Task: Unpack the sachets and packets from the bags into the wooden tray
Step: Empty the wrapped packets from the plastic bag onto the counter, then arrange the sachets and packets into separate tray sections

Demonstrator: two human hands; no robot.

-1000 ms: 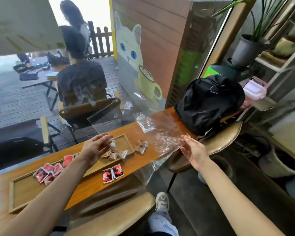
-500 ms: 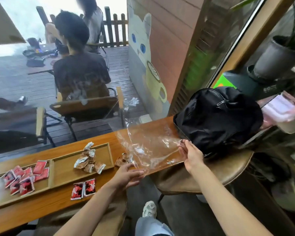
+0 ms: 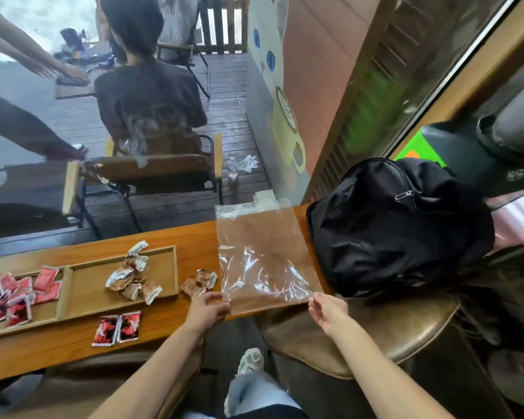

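An empty clear plastic bag lies spread flat on the wooden counter. My left hand pinches its near left corner and my right hand pinches its near right corner. The wooden tray lies to the left, with brown-and-white sachets piled in its right compartment and red packets in its left one. Two brown sachets lie on the counter between tray and bag. Two red packets lie in front of the tray.
A black backpack sits on a brown stool right of the bag, touching the counter's end. Behind the counter is a glass pane; beyond it a person sits on a chair. My shoe shows below.
The bag has gone from crumpled and lifted to flat on the counter. My left hand came from the tray to the bag's near left corner. My view shifted right and down.
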